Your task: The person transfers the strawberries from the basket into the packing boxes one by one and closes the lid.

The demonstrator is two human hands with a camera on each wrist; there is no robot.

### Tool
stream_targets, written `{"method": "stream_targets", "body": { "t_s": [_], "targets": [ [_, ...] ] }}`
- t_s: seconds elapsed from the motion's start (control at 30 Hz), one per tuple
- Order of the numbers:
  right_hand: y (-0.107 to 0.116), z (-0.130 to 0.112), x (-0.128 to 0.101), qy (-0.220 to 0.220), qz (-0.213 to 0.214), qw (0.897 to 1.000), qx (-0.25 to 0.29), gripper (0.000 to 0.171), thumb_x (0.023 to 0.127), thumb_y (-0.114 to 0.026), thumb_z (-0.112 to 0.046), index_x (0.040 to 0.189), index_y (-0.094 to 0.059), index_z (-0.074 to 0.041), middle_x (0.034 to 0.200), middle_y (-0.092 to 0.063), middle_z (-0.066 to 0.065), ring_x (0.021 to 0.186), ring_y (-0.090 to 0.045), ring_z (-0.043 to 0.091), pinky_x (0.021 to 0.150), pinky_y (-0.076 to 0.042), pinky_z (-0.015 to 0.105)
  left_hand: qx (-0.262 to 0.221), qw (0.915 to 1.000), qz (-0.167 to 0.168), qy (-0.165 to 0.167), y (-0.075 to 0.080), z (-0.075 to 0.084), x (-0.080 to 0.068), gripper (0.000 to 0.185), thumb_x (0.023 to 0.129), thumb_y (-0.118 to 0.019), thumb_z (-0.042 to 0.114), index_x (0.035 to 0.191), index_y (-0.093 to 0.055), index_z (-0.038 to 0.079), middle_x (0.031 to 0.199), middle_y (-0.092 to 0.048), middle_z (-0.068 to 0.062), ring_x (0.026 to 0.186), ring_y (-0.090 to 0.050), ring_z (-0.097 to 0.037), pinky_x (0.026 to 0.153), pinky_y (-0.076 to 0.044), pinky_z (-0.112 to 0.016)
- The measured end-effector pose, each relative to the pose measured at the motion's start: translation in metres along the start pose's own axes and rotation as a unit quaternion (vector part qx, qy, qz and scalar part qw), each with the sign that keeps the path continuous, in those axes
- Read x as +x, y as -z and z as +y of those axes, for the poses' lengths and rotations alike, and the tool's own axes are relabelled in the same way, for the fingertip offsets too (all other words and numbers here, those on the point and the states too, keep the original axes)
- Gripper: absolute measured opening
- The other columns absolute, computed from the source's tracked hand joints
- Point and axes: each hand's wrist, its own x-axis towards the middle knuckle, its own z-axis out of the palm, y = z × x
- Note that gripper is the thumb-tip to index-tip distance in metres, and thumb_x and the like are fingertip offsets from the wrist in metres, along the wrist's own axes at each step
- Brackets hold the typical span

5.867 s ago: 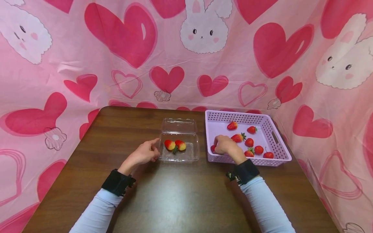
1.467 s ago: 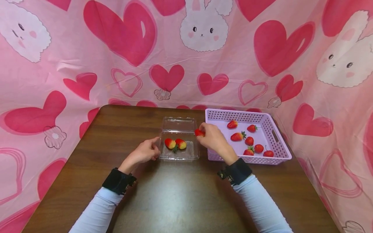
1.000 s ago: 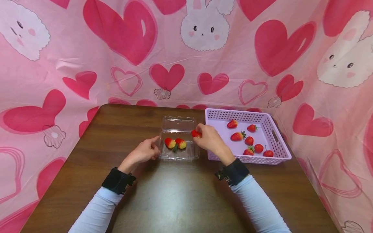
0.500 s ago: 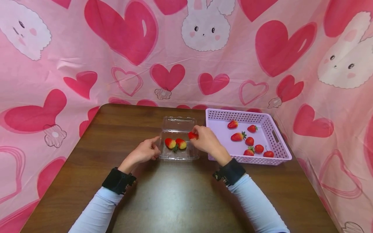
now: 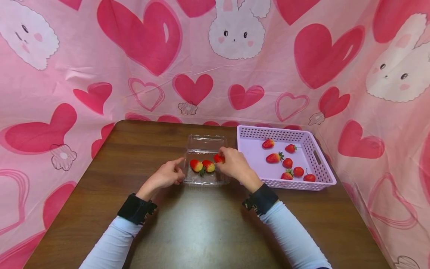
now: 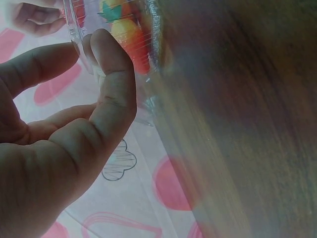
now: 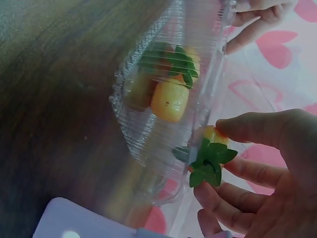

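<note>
Strawberry (image 5: 219, 158) largely covered by the right hand (image 5: 235, 166) in the head view, clear container (image 6: 148, 74) blurred in the left wrist view, its far end cut off at 12 o'clock, left hand (image 6: 59, 148) cropped at 9 o'clock.

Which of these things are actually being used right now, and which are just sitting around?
In use:
- right hand, pinching a strawberry over the clear plastic box
- left hand, holding that box's near left corner
- two strawberries in the box
- lilac basket with six more strawberries

Just there:
- wooden table
- pink heart and bunny cloth
</note>
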Motion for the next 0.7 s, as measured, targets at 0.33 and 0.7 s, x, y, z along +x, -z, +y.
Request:
{"method": "stream_targets", "body": {
  "t_s": [0.33,0.7],
  "targets": [
    [-0.013,0.003,0.001,0.009,0.009,1.0,-0.026,0.026,0.089,-0.082,-0.02,0.108,-0.071,-0.005,0.086,-0.07,0.008,0.079,-0.061,0.028,0.071,-0.056,0.041,0.005,0.9999,0.006,0.008,0.0,0.002,-0.001,0.072,0.099,-0.063,0.001,0.163,-0.031,-0.003,0.088,-0.059,-0.014,0.076,-0.059,-0.026,0.08,-0.061,-0.042],
    [-0.024,0.002,0.003,-0.001,0.022,0.998,-0.055,0.023,0.091,-0.081,-0.022,0.103,-0.07,-0.006,0.083,-0.069,0.009,0.08,-0.058,0.029,0.068,-0.053,0.042,0.006,1.0,0.006,-0.001,0.0,0.0,-0.001,0.071,0.099,-0.063,0.0,0.162,-0.031,-0.004,0.088,-0.058,-0.013,0.074,-0.059,-0.026,0.079,-0.061,-0.044]
  ]
}}
